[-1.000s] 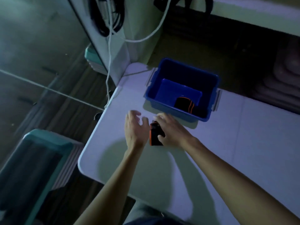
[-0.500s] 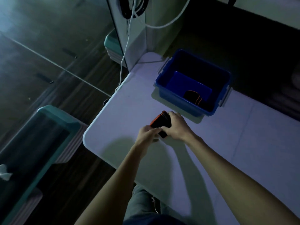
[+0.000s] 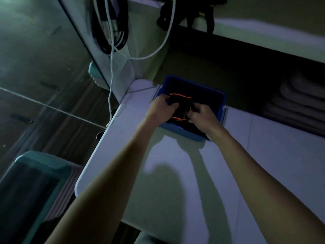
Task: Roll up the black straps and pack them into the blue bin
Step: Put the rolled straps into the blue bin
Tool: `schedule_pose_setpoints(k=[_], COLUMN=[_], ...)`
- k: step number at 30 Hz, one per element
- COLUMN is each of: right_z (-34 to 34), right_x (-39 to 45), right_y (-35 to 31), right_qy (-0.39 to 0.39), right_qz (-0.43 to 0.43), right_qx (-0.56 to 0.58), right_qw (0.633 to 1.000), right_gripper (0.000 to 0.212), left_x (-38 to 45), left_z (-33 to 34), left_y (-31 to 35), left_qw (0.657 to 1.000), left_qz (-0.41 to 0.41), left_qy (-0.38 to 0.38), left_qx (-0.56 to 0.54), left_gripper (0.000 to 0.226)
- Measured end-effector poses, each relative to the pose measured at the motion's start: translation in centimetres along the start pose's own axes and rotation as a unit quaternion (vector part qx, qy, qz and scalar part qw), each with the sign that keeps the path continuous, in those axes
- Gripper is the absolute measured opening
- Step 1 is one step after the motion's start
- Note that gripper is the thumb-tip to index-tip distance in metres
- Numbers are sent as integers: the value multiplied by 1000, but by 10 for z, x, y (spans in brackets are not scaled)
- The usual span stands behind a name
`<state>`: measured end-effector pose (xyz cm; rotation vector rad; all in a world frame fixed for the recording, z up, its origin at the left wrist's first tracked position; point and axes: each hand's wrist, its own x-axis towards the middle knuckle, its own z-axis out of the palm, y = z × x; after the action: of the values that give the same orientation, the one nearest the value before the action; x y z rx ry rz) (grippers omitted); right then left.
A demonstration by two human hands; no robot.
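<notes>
A rolled black strap [image 3: 180, 107] with orange edging is being held over the open blue bin [image 3: 207, 95], at its left side. It is being gripped from the left by the left hand [image 3: 164, 107], thumb curled over the top, and pinched from the right by the right hand [image 3: 202, 117]. The roll is judged to be light, soft and springy, likely to uncoil if loosened, so it is best being clasped across its outer wrap with the loose end trapped. The bin is sitting at the far corner of a white table [image 3: 184, 173]. A white cable [image 3: 110, 81] is hanging to the far left.
</notes>
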<state>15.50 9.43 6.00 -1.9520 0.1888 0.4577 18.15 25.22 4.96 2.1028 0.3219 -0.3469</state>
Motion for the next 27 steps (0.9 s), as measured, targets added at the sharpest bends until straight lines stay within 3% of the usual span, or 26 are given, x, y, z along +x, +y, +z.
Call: schedule_pose_setpoints(k=[3, 9, 12, 21, 27], right_z=[3, 25, 29, 25, -4], right_x=[28, 63, 69, 62, 37], right_y=[9, 36, 42, 39, 25], right_qy=[-13, -48, -55, -49, -26], right_qz=[76, 150, 148, 122, 49], right_qx=[-28, -74, -94, -134, -127], right_qw=[997, 985, 983, 982, 990], right_gripper=[13, 18, 23, 12, 24], left_x=[25, 53, 59, 62, 38], left_z=[7, 22, 28, 32, 30], left_y=[3, -9, -9, -10, 14], left_qw=[986, 955, 942, 919, 920], left_qz=[-7, -50, -49, -51, -25], left_qy=[-47, -148, -169, -195, -141], left_qx=[158, 254, 284, 338, 366], left_gripper=[41, 41, 34, 35, 42])
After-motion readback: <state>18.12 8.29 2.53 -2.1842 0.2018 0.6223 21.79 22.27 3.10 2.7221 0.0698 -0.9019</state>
